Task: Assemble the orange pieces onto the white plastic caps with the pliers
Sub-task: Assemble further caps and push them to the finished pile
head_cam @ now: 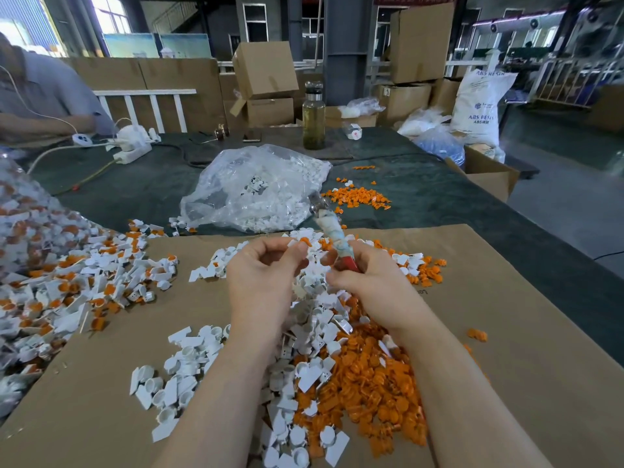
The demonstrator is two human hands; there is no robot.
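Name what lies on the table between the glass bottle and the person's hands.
In the head view, a clear plastic bag of white caps lies between the glass bottle and the hands: left hand, right hand.

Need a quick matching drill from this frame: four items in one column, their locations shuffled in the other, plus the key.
Items
1. pliers with tape-wrapped handles
2. clear plastic bag of white caps
3. tall glass bottle with a metal lid
4. white ABS resin sack

Places
A. far edge of the dark green table cover
B. held in the right hand
C. off the table, far right, behind an open cardboard box
D. lying on the table cover just beyond the brown cardboard sheet

Pairs: 1-B, 2-D, 3-A, 4-C
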